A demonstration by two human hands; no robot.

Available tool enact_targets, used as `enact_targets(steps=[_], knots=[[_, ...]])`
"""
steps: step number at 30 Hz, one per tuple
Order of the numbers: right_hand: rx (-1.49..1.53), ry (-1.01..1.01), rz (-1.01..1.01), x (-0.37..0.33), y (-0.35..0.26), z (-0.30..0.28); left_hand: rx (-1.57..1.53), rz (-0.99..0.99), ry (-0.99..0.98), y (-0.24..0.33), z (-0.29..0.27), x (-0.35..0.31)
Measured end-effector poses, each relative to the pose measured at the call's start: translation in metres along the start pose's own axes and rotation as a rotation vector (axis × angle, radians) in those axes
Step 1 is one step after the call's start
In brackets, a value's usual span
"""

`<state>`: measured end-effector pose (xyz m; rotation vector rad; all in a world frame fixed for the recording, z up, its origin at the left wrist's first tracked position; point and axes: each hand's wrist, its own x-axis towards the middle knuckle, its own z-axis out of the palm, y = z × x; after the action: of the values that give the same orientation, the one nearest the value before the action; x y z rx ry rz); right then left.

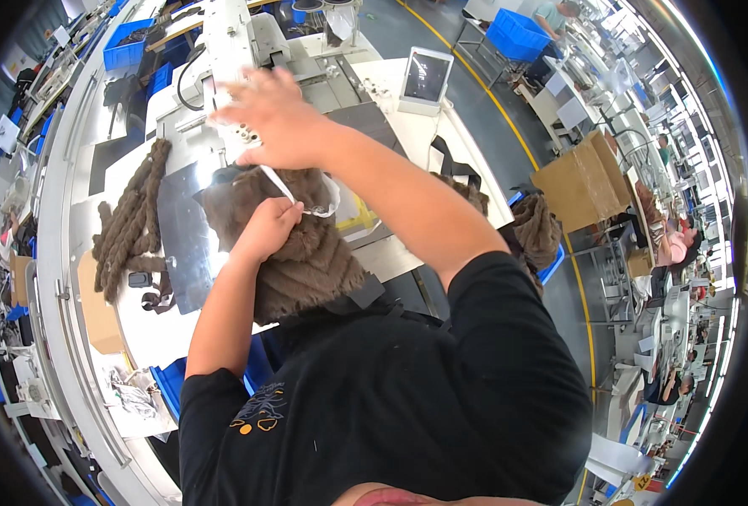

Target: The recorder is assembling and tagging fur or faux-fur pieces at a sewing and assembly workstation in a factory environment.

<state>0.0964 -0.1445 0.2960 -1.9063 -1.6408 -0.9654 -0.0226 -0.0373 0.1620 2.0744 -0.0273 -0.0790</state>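
Brown plush fabric (310, 266) with a furry pile lies bunched at the front of the sewing machine (222, 51), partly on a shiny metal plate (184, 244). My left hand (268, 228) is closed over this fabric, pinching a narrow white strip (279, 183). From its fingers the strip runs up toward the machine head, and a white curl (332, 198) shows to their right. Higher up, my right hand (281, 118) is raised in front of the machine head. Its fingers are spread and slightly blurred, and it hides part of the needle area.
Twisted brown plush lengths (134, 219) lie at the table's left. A tablet-like screen (426, 78) stands at the back right, near a dark strap (456, 160). More brown plush (536, 223) hangs by the right edge. Beyond the aisle are a cardboard box (583, 181) and other people at workstations.
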Motion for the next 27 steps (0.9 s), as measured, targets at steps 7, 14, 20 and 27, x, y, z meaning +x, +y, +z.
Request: enact_targets(steps=[7,14,20,27], knots=[[0.759,-0.254,1.051,-0.122,-0.062,0.016,-0.212,-0.193,-0.061,-0.005,-0.018,-0.006],[0.795,-0.195,0.933,-0.133,-0.081,0.039,-0.418,-0.184,0.078,-0.002,-0.007,-0.008],[0.461,-0.125,0.648,-0.144,-0.086,0.062,-0.377,-0.190,0.336,-0.012,0.003,-0.012],[0.272,-0.117,0.357,-0.153,-0.089,0.057,-0.450,-0.284,0.396,-0.012,0.000,-0.013]])
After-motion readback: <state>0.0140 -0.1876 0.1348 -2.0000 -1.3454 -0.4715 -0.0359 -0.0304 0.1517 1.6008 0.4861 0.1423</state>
